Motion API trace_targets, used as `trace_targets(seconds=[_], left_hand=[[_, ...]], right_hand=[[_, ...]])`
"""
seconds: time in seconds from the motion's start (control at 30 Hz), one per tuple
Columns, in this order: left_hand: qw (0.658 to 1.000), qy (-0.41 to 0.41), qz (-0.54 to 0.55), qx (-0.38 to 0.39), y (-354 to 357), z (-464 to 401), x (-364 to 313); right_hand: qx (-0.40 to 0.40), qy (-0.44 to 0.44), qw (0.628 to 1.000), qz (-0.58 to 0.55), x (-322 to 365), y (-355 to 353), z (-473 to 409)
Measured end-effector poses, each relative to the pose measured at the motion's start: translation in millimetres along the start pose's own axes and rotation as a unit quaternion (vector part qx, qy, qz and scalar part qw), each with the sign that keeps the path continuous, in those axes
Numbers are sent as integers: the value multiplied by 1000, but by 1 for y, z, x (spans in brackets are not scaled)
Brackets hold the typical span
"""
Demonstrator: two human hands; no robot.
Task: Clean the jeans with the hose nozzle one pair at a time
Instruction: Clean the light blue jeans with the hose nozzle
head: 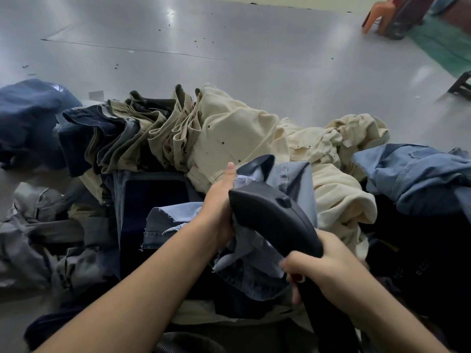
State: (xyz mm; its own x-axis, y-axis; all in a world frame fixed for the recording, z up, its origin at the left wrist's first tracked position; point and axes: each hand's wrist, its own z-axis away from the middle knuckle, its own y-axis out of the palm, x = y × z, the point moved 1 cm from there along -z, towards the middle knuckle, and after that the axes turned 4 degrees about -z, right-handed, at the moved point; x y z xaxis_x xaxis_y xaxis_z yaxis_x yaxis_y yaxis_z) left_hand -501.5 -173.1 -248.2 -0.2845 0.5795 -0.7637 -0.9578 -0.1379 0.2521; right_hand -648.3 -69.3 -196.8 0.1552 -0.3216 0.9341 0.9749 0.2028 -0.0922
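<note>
A pair of light blue jeans (293, 179) lies bunched in front of me on a heap of clothes. My left hand (219, 202) grips a fold of this denim, thumb up along the cloth. My right hand (323, 266) grips the handle of a dark grey hose nozzle (270, 215). The nozzle's broad head presses against the blue denim right beside my left hand. Its hose runs down past my right wrist and out of view.
Cream trousers (242, 133) and khaki and dark folded pairs (122, 133) are piled beyond. More blue denim (413, 174) lies right, grey garments (51, 238) left. The grey table top (229, 47) stretches behind; an orange chair (379, 16) stands far right.
</note>
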Motion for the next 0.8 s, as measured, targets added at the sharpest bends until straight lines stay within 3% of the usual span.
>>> trace_targets(seconds=[0.13,0.23,0.37,0.53,0.57,0.7,0.8], left_hand=[[998,19,-15,54,-1,-4,5],[998,33,-24,37,-11,-4,1],[993,92,-41,58,-26,-4,-7],[954,218,-89,185,-22,6,-6],[948,234,-119,182,-20,8,-4],[942,266,-199,37,-27,-2,8],[966,187,-168,64,-38,-14,19]], right_hand=[[-95,-20,995,-33,-1,-16,-15],[-150,-42,986,-61,-1,-34,-22],[-159,-73,982,-75,-2,-48,-18],[-121,-71,986,-87,-2,-57,-9],[-115,-69,987,-86,-2,-57,-8],[-126,-57,989,-58,-9,-57,-7],[-135,-54,988,-61,-13,-55,-9]])
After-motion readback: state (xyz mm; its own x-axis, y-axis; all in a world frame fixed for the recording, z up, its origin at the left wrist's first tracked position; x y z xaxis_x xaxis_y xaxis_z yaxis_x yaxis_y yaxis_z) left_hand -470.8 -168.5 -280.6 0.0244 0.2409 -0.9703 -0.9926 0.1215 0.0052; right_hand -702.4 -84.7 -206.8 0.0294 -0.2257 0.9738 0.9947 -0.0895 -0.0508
